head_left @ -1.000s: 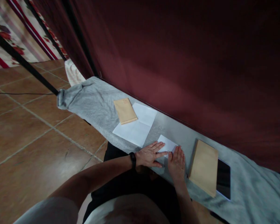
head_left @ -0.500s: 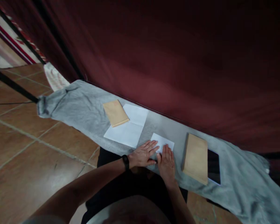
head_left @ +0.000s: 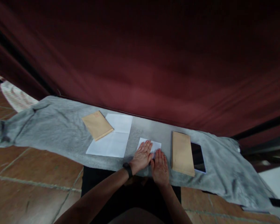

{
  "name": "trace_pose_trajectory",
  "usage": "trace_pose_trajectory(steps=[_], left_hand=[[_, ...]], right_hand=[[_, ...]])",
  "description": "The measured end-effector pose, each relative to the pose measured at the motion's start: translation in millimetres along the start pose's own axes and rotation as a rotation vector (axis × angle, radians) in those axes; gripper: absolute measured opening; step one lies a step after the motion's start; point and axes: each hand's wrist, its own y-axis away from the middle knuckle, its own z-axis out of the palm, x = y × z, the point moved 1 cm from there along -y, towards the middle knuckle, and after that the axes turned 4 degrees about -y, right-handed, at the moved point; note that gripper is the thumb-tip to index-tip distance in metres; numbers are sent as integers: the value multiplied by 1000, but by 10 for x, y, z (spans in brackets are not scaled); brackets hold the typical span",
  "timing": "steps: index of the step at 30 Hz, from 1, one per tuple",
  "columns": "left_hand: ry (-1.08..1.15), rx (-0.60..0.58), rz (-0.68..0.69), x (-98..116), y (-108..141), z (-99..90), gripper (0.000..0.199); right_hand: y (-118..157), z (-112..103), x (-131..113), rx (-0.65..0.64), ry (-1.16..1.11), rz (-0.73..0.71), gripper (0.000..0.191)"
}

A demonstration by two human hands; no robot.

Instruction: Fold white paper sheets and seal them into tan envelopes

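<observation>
A small folded sheet of white paper (head_left: 156, 145) lies on the grey cloth in front of me. My left hand (head_left: 142, 155) rests flat on its left part, fingers stretched out, a dark band on the wrist. Over its lower right part lies my right hand (head_left: 160, 168), palm down with the fingers extended. Both hands hide the paper's near edge. To the left is a larger white sheet (head_left: 118, 141) with crease lines. A brown envelope (head_left: 98, 125) overlaps that sheet's left side.
Right of my hands lies a stack of brown envelopes (head_left: 182, 154), partly over a dark-screened phone or tablet (head_left: 198, 157). A grey cloth (head_left: 63, 124) covers the narrow bench. Behind it hangs a dark red curtain (head_left: 140, 77). Tiled floor (head_left: 37, 186) shows below.
The camera view has turned, so the bench appears more level and shifted left. My left hand has moved further onto the small paper; both hands stay flat on it.
</observation>
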Motion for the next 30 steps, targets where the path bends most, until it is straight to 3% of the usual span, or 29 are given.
trace_pose_trajectory(steps=[7,11,15,25,28,30], left_hand=[[-39,41,-129,-235,39,87,59],[-46,47,-145,-263,80,62,61],[-73,14,-129,-251,71,45,59],[-51,65,-207,-285,154,-26,61],[-27,101,-260,-523,222,-157,55],[-13,182,-391,-867,315,-296,50]], right_hand=[[30,-7,39,-24,5,66,57],[-181,27,-94,-28,-36,80,54],[-439,153,-217,-85,-101,-9,50],[-416,186,46,42,-22,-7,58],[-401,208,64,58,-34,-3,61],[-393,222,64,58,-42,-7,62]])
